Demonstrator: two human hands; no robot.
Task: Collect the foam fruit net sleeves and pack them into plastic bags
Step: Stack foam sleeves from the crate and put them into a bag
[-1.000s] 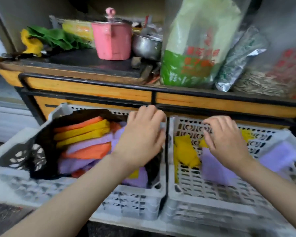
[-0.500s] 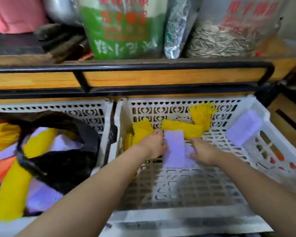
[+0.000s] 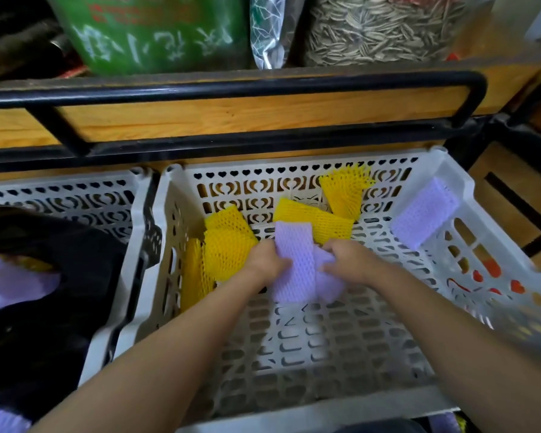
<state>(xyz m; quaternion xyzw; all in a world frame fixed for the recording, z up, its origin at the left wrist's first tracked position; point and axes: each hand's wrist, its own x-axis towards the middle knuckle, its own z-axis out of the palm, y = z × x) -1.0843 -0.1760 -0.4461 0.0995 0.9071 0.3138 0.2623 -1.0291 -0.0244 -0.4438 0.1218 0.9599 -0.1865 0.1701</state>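
In the white perforated crate, my left hand grips a purple foam net sleeve that stands lifted off the crate floor. My right hand holds a second purple sleeve right beside it. Several yellow sleeves lie at the back and left of the crate, one leaning on the back wall. Another purple sleeve rests against the right wall. A black plastic bag with purple sleeves inside sits in the left crate.
A wooden shelf edge with a black metal rail runs just above the crates. On it stand a green bag, a silver pouch and a bag of sunflower seeds. The left crate's wall adjoins the right crate.
My left hand left the bag crate and both hands came together in the right crate. They took hold of the purple sleeves and raised them off the floor. The view swung right and closer.
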